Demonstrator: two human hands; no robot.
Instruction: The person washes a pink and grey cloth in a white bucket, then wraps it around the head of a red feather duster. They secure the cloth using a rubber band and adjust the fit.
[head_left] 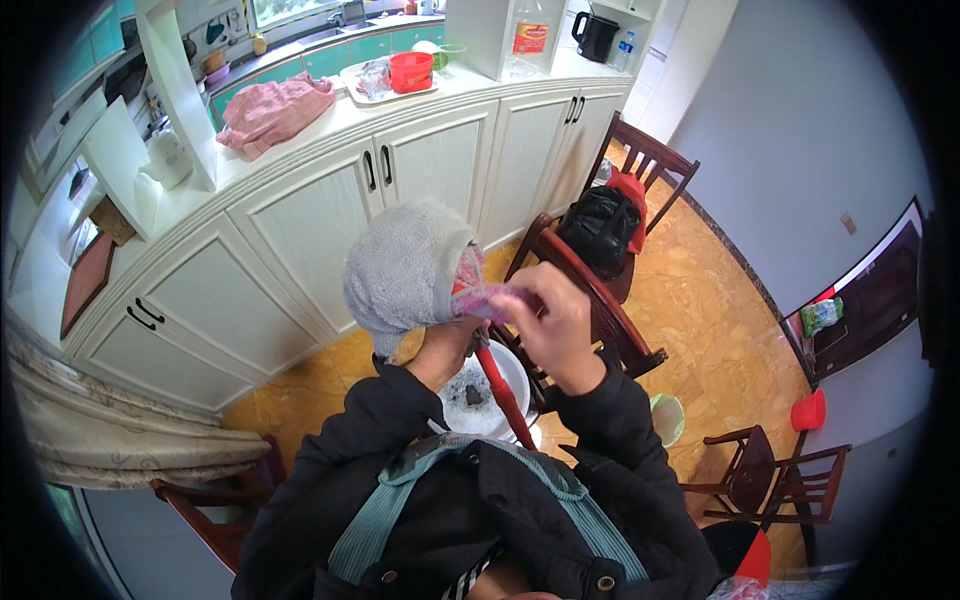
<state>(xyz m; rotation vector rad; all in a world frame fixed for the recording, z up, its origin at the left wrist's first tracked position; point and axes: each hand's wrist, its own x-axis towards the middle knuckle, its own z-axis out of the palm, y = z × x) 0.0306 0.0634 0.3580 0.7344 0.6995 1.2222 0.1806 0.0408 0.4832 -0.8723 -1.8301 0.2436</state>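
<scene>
Raised in front of me is a grey terry cloth (405, 260) bunched over the top end of a red pole (505, 390). A pink and red patterned piece shows at the cloth's open edge. My left hand (440, 352) is closed round the pole just beneath the cloth, its fingers partly hidden. My right hand (555, 325) pinches a purple-pink strip (492, 300) that runs out from the cloth's edge. Below my hands stands a white basin (522, 378) with dark bits and a dark lump inside.
White cabinets (300, 250) curve across the far side, with a pink cloth (275, 112) and a red container (411, 73) on top. Close on the right, a wooden chair (600, 300) stands near a black bag (600, 225). A pale green bin (666, 418) is on the floor.
</scene>
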